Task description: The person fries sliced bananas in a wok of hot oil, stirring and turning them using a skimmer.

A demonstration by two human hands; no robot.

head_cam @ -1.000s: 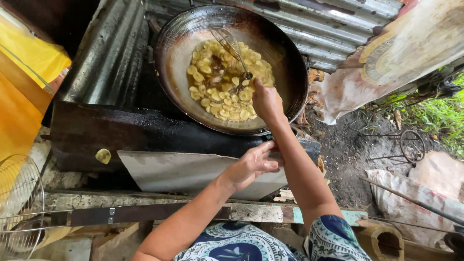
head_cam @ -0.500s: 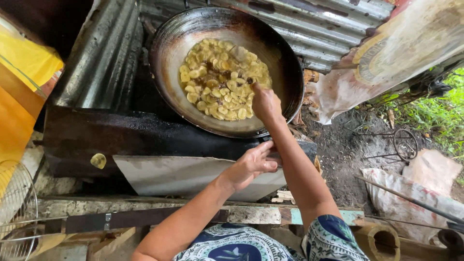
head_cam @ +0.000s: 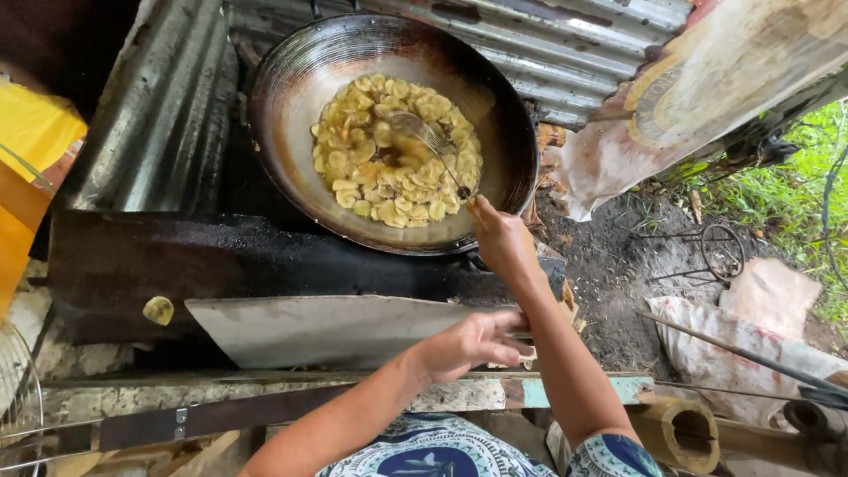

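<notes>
A big dark wok sits on a blackened stove and holds hot oil with several round yellow slices frying in it. My right hand reaches over the wok's near rim and grips the handle of a wire skimmer, whose head lies in the slices. My left hand hovers lower down, over the right end of a grey metal sheet, fingers loosely curled around something small and pale that I cannot make out.
One loose yellow slice lies on the black stove ledge at left. Corrugated metal backs the stove. A yellow container stands far left. Dirt ground, wire, cloth and a bamboo tube lie to the right.
My right hand has swept the skimmer through the slices, from the wok's right side toward its middle. My left hand has stayed by the metal sheet. The view has shifted slightly.
</notes>
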